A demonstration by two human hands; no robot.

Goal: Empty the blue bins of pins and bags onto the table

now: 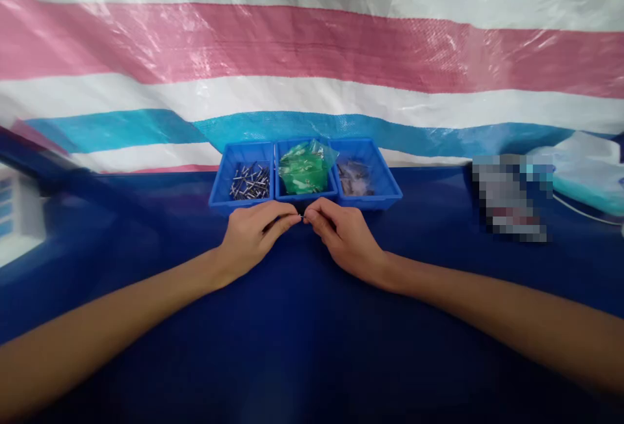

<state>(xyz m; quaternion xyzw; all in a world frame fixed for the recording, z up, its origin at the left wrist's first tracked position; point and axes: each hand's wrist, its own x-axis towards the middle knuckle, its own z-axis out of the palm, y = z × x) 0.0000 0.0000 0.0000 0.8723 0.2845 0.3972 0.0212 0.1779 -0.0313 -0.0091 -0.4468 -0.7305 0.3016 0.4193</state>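
Lined up side by side on the blue table [292, 346], just beyond the hands: three open blue bins. In the left bin [220, 183], a loose pile of slim metallic pins [250, 182], lying at many angles, some crossing over others, well below the rim. In the middle bin [277, 173], a green bundle [305, 170] in crinkled clear plastic, filling most of the space and rising above the rim, with a corner leaning over toward the right bin [387, 183]. Inside that last one, a clear bag [355, 180] of small dull pieces, too blurred to identify, lying low, with bare blue floor to its right.

Close in front of the middle bin, a tiny metallic piece [301, 216], mostly hidden by fingertips. Pinched at one end by the fingers of the left hand [248, 232] and at the other by the fingers of the right hand [348, 235], with both sets of tips nearly meeting.

Behind the bins, a striped plastic sheet [312, 47] in red, white and blue. Well off to the right on the table, a pixelated object [509, 199] beside a pale blue and white bundle [585, 173], too blurred to name.
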